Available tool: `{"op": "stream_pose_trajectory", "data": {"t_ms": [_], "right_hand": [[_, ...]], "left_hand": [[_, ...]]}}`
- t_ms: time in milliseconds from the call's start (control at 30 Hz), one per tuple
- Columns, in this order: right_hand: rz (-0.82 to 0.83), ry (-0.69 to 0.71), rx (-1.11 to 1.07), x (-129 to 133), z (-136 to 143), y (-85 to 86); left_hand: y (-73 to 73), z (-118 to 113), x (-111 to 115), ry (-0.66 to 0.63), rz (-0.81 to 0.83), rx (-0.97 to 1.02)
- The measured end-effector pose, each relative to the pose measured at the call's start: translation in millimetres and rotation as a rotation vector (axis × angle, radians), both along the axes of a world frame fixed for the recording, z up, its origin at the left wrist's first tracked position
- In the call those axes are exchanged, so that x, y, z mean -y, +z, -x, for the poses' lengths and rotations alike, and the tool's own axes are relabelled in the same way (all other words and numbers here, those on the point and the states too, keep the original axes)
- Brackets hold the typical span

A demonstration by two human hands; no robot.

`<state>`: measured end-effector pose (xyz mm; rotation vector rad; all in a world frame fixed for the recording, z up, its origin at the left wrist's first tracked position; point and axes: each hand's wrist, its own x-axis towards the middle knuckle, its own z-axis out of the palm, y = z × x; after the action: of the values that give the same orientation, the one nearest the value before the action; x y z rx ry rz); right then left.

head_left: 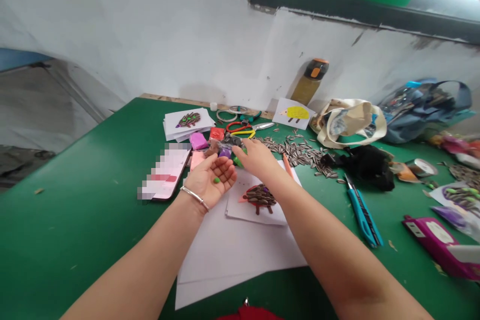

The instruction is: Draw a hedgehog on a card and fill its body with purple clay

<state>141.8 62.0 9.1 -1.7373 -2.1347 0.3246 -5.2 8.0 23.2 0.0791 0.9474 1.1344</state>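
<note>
My left hand [213,180] is palm up and cupped, with a small green clay ball [216,180] lying on it. A bangle circles that wrist. My right hand [257,157] is at the clay packets, its thumb and fingers around a green clay packet [238,161]; the hand hides part of it. Pink [198,141], red [217,133] and purple [225,152] clay packets lie close by. Below my hands is a hedgehog picture [260,196] with sunflower seeds pressed on as its back, resting on white paper sheets [225,250].
Sunflower seeds [300,152] are scattered to the right. A phone [165,175] lies left. Scissors [262,126] and pliers [251,117] are behind. A teal utility knife [363,215], black cloth-like bundle [371,165], cream bag [348,125] and bottle [309,82] are on the right.
</note>
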Motion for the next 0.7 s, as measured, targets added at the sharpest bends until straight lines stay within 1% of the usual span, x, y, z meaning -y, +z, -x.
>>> {"op": "stream_pose_trajectory", "data": {"t_ms": [67, 133, 167, 233, 300, 333, 367, 433, 533, 600, 700], "right_hand": [[-0.06, 0.008, -0.032, 7.2, -2.0, 5.9], [-0.136, 0.042, -0.078, 22.5, -5.8, 11.1], [-0.151, 0.085, -0.112, 32.0, -7.5, 13.0], [-0.145, 0.218, -0.17, 51.9, -9.1, 15.3], [-0.175, 0.3, -0.21, 69.3, -8.3, 15.6], [-0.228, 0.314, -0.216, 76.1, -7.4, 15.2], [-0.289, 0.3, -0.214, 81.4, -6.5, 14.7], [-0.327, 0.303, -0.195, 87.9, -5.1, 13.1], [-0.26, 0.353, -0.133, 90.8, -3.8, 9.6], [-0.208, 0.372, -0.087, 90.7, -2.9, 7.5], [-0.139, 0.387, -0.066, 88.4, -3.6, 8.1]], "left_hand": [[-0.8, -0.5, 0.9, -0.011, 0.007, 0.002], [-2.4, -1.9, 2.2, -0.036, 0.019, 0.007], [-3.5, -2.9, 2.9, -0.057, 0.021, 0.011], [-6.0, -5.2, 4.2, -0.102, 0.008, 0.012], [-8.2, -7.6, 5.5, -0.152, -0.024, 0.015], [-8.7, -8.8, 6.4, -0.182, -0.05, 0.025], [-8.8, -9.9, 7.3, -0.219, -0.079, 0.043], [-7.6, -12.2, 9.6, -0.293, -0.129, 0.097], [-3.5, -15.5, 13.0, -0.335, -0.123, 0.136], [-1.2, -17.3, 14.4, -0.336, -0.096, 0.126], [-0.2, -18.3, 15.4, -0.335, -0.098, 0.097]]}}
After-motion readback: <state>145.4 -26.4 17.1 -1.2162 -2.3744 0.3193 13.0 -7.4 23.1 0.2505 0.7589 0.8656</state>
